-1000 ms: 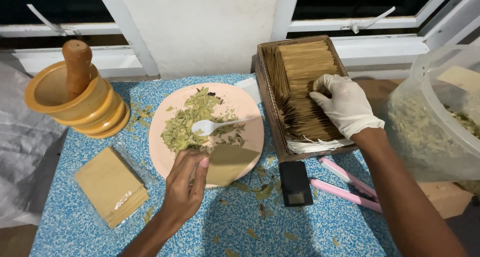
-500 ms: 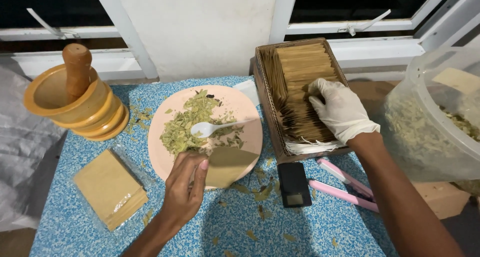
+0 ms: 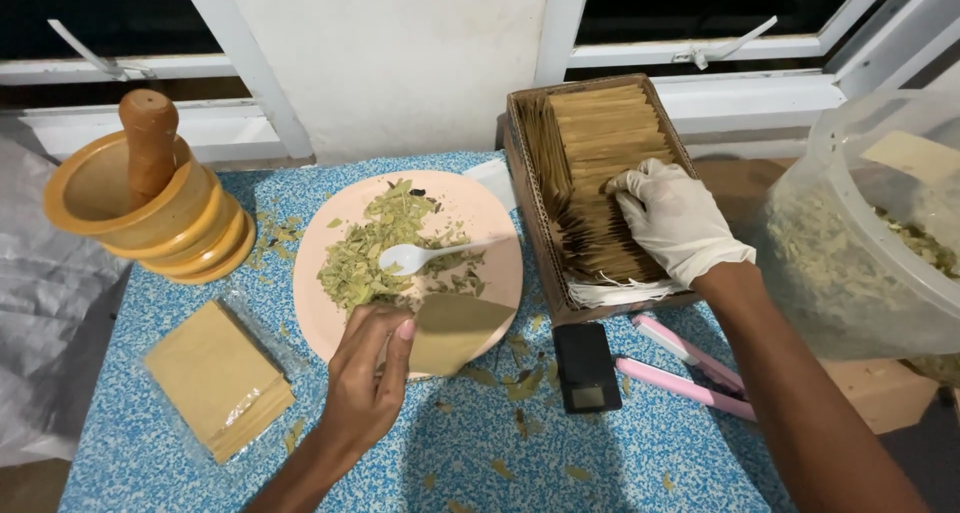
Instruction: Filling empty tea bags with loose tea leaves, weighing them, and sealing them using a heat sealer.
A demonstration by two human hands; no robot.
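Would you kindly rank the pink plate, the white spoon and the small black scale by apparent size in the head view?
1. Pink plate, clearly largest.
2. Black scale.
3. White spoon: longer than the scale but much slimmer, so these two are close.

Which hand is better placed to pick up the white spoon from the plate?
Probably the right hand: it is gloved, rests in the cardboard box and grips nothing clearly. The left hand already holds a brown paper bag. The white spoon lies between them.

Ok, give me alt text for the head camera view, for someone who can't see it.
A bare left hand holds a brown paper sachet at the edge of a pink plate of dried leaves with a white spoon, while the gloved right hand reaches into a cardboard box of sachets.
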